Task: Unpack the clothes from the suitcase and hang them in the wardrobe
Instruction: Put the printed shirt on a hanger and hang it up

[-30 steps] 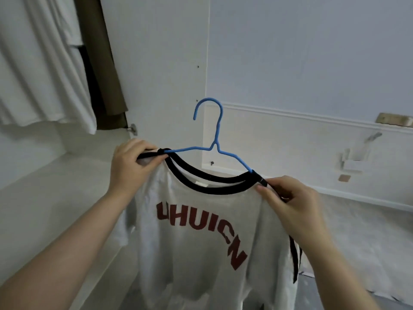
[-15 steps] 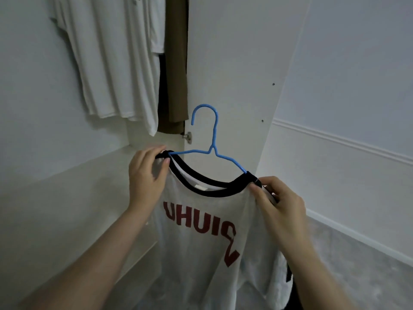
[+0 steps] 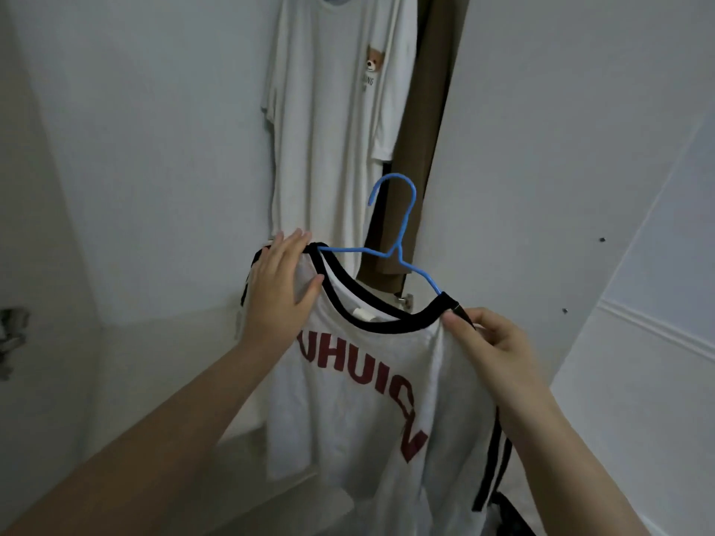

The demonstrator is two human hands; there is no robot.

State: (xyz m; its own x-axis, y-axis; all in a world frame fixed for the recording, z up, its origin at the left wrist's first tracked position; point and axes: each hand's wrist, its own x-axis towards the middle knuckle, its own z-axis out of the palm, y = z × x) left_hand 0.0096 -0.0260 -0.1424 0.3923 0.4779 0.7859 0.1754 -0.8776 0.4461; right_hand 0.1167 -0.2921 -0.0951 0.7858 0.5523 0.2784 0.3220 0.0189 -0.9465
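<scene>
A white T-shirt (image 3: 371, 400) with a black collar and dark red letters hangs on a blue hanger (image 3: 398, 241), held up in front of the wardrobe. My left hand (image 3: 278, 288) lies flat with straight fingers over the shirt's left shoulder. My right hand (image 3: 491, 342) pinches the right shoulder at the end of the collar. The hanger's hook stands free above the collar. Inside the wardrobe a white T-shirt with a small bear print (image 3: 329, 121) hangs above. No suitcase shows.
A brown garment (image 3: 418, 148) hangs behind the bear shirt at the wardrobe's right edge. The white wardrobe door (image 3: 541, 168) stands open to the right, with a hinge (image 3: 404, 301) low on it. The wardrobe's white floor (image 3: 166, 365) lies below left.
The view has swung left and upward into the wardrobe and the shirt on its hanger has risen with it. My left hand went from gripping the shoulder to lying flat on it.
</scene>
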